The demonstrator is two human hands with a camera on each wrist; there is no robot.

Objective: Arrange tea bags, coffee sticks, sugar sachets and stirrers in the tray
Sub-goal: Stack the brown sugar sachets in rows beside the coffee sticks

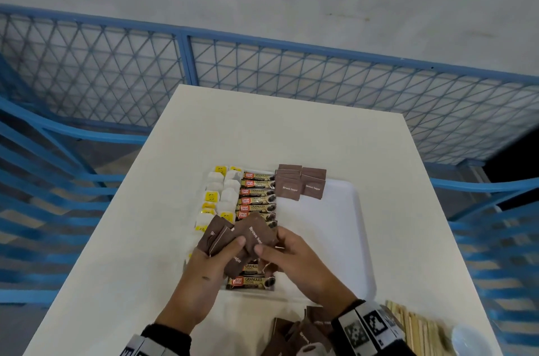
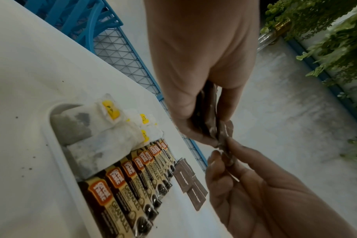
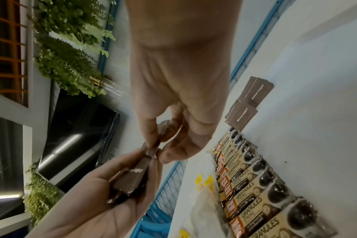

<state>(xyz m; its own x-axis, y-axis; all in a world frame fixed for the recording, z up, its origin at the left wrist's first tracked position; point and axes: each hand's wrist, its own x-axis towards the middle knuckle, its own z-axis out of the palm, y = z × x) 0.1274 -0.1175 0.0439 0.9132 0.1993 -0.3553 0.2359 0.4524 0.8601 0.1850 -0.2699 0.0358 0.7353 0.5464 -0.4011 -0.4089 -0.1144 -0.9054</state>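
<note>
A white, smooth-topped desk carries a white plastic tray with rounded corners and a low raised rim. Along the tray's left side lie soft, pillowy white tea bags with small yellow paper tags, set in two columns; their number cannot be told, as the hands cover the near ones. Just right of them runs a column of glossy coffee sticks, flat narrow packets printed tan and brown, at least eight showing. At the tray's far edge sit two overlapping stacks of flat, square, matte brown sugar sachets marked "Brown Sugar".

Both hands hover above the near part of the tray. The left hand has its fingers and thumb curled around a fanned bunch of several brown sachets. The right hand pinches one brown sachet from that bunch between thumb and fingers.

On the desk near the person lies a loose heap of more brown sachets, and to its right a row of pale wooden stirrers, thin flat sticks, too blurred to count.
</note>
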